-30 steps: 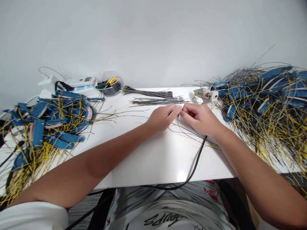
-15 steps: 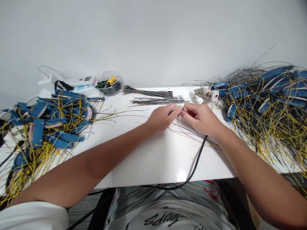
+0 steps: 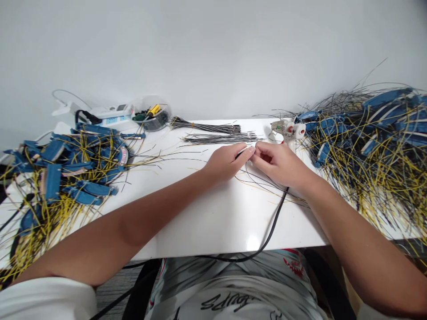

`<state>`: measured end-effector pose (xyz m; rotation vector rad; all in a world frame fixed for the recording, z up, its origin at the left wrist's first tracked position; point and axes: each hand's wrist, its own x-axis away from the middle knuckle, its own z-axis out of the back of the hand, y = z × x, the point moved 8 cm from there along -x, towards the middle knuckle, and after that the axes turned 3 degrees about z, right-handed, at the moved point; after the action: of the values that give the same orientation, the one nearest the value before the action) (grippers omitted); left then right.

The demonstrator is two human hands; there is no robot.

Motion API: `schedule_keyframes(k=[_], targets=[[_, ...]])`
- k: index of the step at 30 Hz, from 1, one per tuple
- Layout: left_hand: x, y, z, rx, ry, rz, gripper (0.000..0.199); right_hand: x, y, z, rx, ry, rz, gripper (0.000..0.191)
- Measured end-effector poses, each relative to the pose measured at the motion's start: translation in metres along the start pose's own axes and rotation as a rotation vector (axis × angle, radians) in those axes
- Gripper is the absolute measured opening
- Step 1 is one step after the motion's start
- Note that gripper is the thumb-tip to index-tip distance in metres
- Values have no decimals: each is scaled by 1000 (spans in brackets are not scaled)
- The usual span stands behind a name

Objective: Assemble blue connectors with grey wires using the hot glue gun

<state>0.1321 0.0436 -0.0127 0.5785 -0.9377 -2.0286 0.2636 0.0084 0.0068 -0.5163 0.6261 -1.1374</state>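
- Fingers (image 3: 238, 155) of the left hand (image 3: 225, 163) pinch a thin dark wire (image 3: 240, 153), while the right hand (image 3: 278, 166) curls in just beside them; whether it grips the wire too cannot be told.
- That wire sits above the white table (image 3: 213, 226), with loose strands trailing beneath the hands.
- Two bundles of stripped grey wires (image 3: 220, 138) lie beyond the fingertips.
- A hot glue gun (image 3: 287, 131) stands near the right hand, its black cord (image 3: 273, 222) running off the table edge.
- Blue connectors with yellow and dark wires (image 3: 53, 175) heap up on the left, and a larger tangle (image 3: 383, 129) on the right.
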Motion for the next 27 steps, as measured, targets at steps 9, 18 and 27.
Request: schedule_keyframes(k=[9,18,27], targets=[[0,0,0,-2,5,-7,44,0,1,-3,33,-13,17,30],[0,0,0,-19,5,1,43,-1,0,-3,15,-11,17,29],[0,-2,0,-14,3,12,44,-2,3,-4,-16,-2,16,30]])
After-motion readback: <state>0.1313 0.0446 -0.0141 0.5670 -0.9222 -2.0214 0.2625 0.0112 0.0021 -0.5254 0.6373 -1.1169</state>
